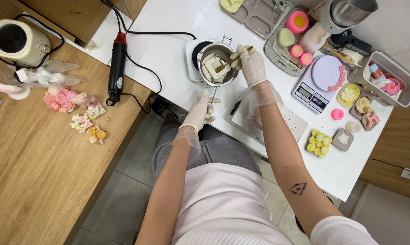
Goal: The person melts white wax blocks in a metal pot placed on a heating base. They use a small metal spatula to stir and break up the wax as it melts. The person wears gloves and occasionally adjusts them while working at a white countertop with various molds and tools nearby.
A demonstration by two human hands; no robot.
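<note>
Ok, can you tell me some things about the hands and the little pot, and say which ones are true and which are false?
1. The right hand holds a stick in the metal pot. True.
2. The pot is full of red liquid. False: white chunks lie in it.
3. The left hand grips the pot's handle. True.
4. Both hands are bare. False: both wear thin clear gloves.
5. The yellow flower shapes lie on the white table. True.
</note>
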